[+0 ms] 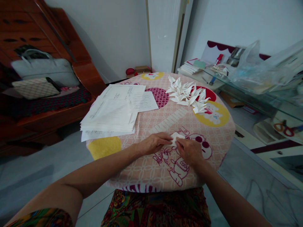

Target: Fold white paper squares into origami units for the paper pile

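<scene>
A small folded piece of white paper [174, 137] is held between my two hands, low over the front half of the round table. My left hand [157, 142] grips its left side, fingers closed together. On the right, my right hand [189, 149] pinches the paper's lower right edge. Beyond my hands lies a pile of white folded paper cranes [188, 93] with pointed wings. A stack of printed paper sheets [109, 110] sits at the table's left, with a smaller sheet [145, 101] jutting out to its right.
A patterned cloth [139, 170] covers the round table. At the right stands a glass-topped cabinet [260, 97] bearing a plastic bag [251, 72], papers and scissors [284, 128]. A wooden bench [82, 72] on the left holds a grey bag [47, 69].
</scene>
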`<state>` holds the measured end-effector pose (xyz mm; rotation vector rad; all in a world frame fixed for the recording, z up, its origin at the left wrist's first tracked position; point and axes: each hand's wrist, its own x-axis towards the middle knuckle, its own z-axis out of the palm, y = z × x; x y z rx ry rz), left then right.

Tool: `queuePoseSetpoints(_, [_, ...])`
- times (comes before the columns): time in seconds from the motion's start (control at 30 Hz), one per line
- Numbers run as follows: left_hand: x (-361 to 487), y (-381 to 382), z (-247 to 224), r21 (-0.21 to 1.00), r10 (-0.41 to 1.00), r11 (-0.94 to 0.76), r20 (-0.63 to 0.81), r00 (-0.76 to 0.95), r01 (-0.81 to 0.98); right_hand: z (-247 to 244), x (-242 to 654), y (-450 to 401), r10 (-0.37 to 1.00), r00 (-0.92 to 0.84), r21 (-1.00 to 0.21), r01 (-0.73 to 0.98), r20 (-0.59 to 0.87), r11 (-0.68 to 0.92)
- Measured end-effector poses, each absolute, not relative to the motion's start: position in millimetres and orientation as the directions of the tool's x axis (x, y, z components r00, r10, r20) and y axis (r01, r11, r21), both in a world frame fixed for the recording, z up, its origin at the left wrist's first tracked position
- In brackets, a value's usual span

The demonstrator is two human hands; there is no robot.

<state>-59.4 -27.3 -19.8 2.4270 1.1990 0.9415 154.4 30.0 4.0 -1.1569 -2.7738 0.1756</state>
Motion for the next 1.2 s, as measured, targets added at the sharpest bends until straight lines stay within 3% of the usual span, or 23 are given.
queuePoseSetpoints(0.13, [-59.5, -28.0, -19.1, 0.415, 0.740, -0.672, 0.403, 0.539, 0.613, 9.7, 157.9, 39.5, 0.720, -0.694, -0.238, 0.696, 0.018, 0.677])
queuePoseSetpoints(0.3, [-58.0, -27.7, -11.8, 0.352, 0.717, -0.697, 0.351, 0.602, 0.625, 17.5, 163.7, 59.6, 0.678, -0.735, -0.494, 0.584, 0.014, 0.644])
queuePoseSetpoints(0.43, [-57.3, -27.3, -10.2, 0.358, 0.718, -0.696, 0.348, 0.602, 0.623, 21.6, 160.9, 65.9, 0.792, -0.609, -0.734, 0.555, -0.037, 0.392])
queuePoseSetpoints(0.5, [-56.8, -27.6, -8.6, 0.373, 0.728, -0.686, 0.345, 0.593, 0.625, 21.9, 155.5, 62.8, 0.785, -0.611, -0.795, 0.526, -0.105, 0.303])
queuePoseSetpoints(0.7, [-54.9, -28.0, -2.8, 0.412, 0.726, -0.686, 0.341, 0.597, 0.600, 16.2, 138.1, 51.4, 0.736, -0.671, -0.640, 0.607, -0.095, 0.471])
queuePoseSetpoints(0.83, [-56.0, -27.6, -5.8, 0.400, 0.728, -0.685, 0.325, 0.604, 0.610, 14.9, 134.8, 51.6, 0.751, -0.651, -0.578, 0.657, -0.112, 0.484])
queuePoseSetpoints(1.1, [-59.1, -27.5, -13.3, 0.373, 0.730, -0.684, 0.328, 0.600, 0.627, 20.5, 169.2, 66.6, 0.794, -0.599, -0.540, 0.705, -0.108, 0.459])
queuePoseSetpoints(1.2, [-59.1, -27.2, -12.0, 0.361, 0.730, -0.683, 0.319, 0.604, 0.635, 26.1, 178.3, 70.6, 0.779, -0.616, -0.659, 0.635, -0.117, 0.403])
